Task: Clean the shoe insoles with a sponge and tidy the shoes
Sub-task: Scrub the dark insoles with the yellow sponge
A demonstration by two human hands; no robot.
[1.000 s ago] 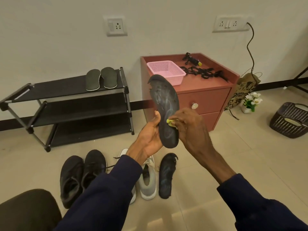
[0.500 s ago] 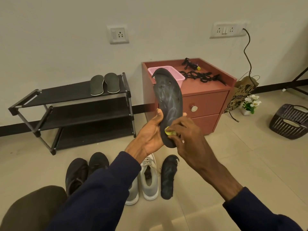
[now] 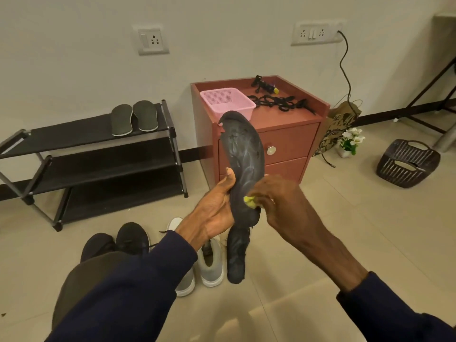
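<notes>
Left hand gripped the black insole upright by its lower end; right hand pinched a yellow sponge against it, mostly hidden under fingers. 1 second insole lay on the floor, top covered.

Four insoles, four shoes, two baskets — one sponge.

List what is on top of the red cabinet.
A pink basket, tangled black cords and a small black item with a yellow tip. The held insole covers the basket's near lower edge and the cabinet rim there.
</notes>
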